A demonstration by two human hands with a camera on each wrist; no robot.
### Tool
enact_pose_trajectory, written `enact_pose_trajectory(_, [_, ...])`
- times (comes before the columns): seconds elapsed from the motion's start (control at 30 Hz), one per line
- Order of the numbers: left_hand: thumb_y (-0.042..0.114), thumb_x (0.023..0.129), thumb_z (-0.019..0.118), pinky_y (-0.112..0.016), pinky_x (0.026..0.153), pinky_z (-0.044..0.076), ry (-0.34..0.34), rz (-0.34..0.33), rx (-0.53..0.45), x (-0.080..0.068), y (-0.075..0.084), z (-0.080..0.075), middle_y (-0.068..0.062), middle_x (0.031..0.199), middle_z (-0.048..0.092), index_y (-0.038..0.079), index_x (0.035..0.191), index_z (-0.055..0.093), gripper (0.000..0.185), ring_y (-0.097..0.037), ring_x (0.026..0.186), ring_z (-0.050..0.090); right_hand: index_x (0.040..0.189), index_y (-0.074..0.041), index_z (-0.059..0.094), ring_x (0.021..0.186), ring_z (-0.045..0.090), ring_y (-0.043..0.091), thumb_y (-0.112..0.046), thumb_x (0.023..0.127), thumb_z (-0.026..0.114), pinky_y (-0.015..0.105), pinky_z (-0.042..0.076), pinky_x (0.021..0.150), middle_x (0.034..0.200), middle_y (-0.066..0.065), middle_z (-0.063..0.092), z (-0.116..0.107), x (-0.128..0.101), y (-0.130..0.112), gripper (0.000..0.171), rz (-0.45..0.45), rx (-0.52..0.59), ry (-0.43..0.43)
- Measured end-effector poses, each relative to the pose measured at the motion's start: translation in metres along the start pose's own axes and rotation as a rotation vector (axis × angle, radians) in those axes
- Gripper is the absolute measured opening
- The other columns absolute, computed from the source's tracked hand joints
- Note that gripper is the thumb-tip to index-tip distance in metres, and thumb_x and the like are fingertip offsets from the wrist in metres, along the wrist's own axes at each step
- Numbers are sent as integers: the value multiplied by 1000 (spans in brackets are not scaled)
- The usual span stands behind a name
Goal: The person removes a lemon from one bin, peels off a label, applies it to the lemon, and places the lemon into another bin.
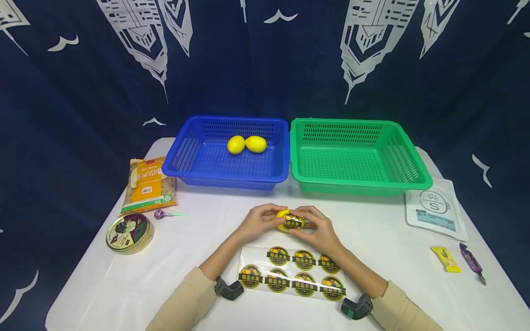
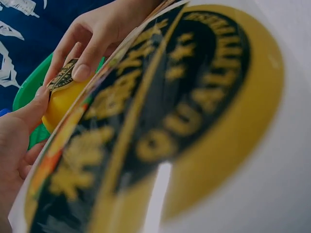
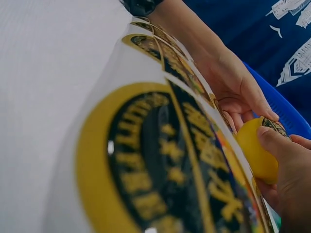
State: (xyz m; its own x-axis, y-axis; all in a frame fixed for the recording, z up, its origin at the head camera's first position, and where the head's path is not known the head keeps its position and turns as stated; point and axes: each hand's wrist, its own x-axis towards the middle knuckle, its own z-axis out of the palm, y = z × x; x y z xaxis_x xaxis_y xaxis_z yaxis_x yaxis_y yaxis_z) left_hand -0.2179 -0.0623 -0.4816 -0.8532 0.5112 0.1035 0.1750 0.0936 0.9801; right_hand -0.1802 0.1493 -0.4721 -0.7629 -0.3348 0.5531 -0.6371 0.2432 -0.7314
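Note:
Both hands hold one yellow lemon [image 1: 285, 216] just above the white table, in front of the two baskets. My left hand [image 1: 261, 220] grips its left side; my right hand [image 1: 316, 227] grips the right side and presses a round black-and-yellow sticker [image 1: 293, 222] onto it with the thumb. The lemon [image 2: 63, 102] and sticker [image 2: 62, 76] show in the left wrist view, the lemon [image 3: 257, 150] again in the right wrist view. A sticker sheet [image 1: 291, 273] with several stickers lies between my forearms. Two more lemons [image 1: 246, 144] lie in the blue basket [image 1: 225, 174].
An empty green basket [image 1: 360, 186] stands right of the blue one. At the left are a snack bag [image 1: 148, 185], a round tin [image 1: 129, 232] and a lollipop [image 1: 164, 214]. A white pouch [image 1: 436, 209], a yellow sachet [image 1: 445, 259] and a purple candy [image 1: 472, 263] lie at the right.

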Motion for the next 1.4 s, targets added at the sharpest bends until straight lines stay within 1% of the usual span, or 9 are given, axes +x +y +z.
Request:
enact_pose_trajectory(0.1, [16, 84, 68, -27, 85, 51, 1, -4, -14, 3, -11, -2, -9, 120, 60, 7, 120, 60, 38, -18, 104, 61, 110, 9, 61, 97, 59, 26, 6, 67, 79, 31, 57, 70, 110, 19, 57, -2, 3, -9, 47, -16, -6, 0])
enact_pose_trajectory(0.3, [12, 87, 64, -27, 91, 48, -24, 26, -17, 0, -12, -6, -11, 126, 56, 5, 125, 56, 38, -21, 109, 58, 113, 9, 59, 96, 61, 27, 4, 66, 79, 29, 55, 74, 110, 18, 60, -4, 2, -7, 51, -3, -14, -11])
enact_pose_trajectory(0.5, [-1, 86, 62, -33, 90, 48, -59, 180, -51, -8, 6, -2, -27, 131, 45, -2, 131, 44, 48, -34, 115, 51, 114, 10, 58, 94, 61, 24, 4, 68, 78, 28, 55, 74, 107, 18, 59, -4, 2, -4, 51, 35, 17, -8])
enact_pose_trajectory(0.7, [-3, 77, 71, -34, 83, 52, -44, 321, 103, -13, 17, 6, -25, 124, 52, -6, 125, 48, 53, -31, 104, 60, 116, 11, 57, 94, 61, 21, 4, 68, 78, 30, 56, 74, 108, 19, 57, -4, 3, -5, 53, 46, 36, -33])
enact_pose_trajectory(0.83, [-2, 75, 73, -30, 82, 53, -18, 362, 167, -8, 4, 9, -20, 124, 54, -1, 124, 52, 53, -27, 102, 61, 117, 12, 56, 95, 60, 20, 7, 67, 78, 30, 55, 74, 107, 19, 56, -5, 3, -5, 55, 45, 25, -44])
enact_pose_trajectory(0.97, [10, 76, 75, -23, 83, 51, 11, 374, 257, -4, -10, 11, -10, 126, 55, 9, 125, 56, 53, -18, 110, 57, 119, 11, 54, 97, 60, 20, 6, 67, 78, 28, 55, 76, 109, 18, 56, -7, 1, -4, 57, 64, 25, -58])
enact_pose_trajectory(1.07, [20, 77, 76, -22, 87, 49, 34, 417, 370, -3, -13, 11, -5, 125, 57, 14, 124, 58, 51, -14, 113, 53, 122, 11, 52, 98, 59, 22, 3, 67, 79, 28, 54, 77, 111, 18, 56, -6, -2, 1, 62, 78, 20, -71])
enact_pose_trajectory(1.2, [27, 79, 74, -26, 97, 43, 59, 474, 505, -2, -12, 9, -5, 124, 58, 18, 126, 57, 51, -13, 115, 52, 126, 4, 52, 99, 59, 21, -5, 68, 81, 25, 54, 78, 115, 13, 56, -4, -5, 17, 66, 117, 20, -82])
enact_pose_trajectory(1.4, [29, 80, 72, -31, 103, 37, 52, 504, 578, -2, -10, 8, -8, 127, 56, 20, 129, 55, 53, -15, 119, 49, 129, -3, 52, 101, 59, 20, -17, 71, 80, 23, 54, 77, 118, 8, 56, -5, -6, 26, 66, 145, 46, -95])
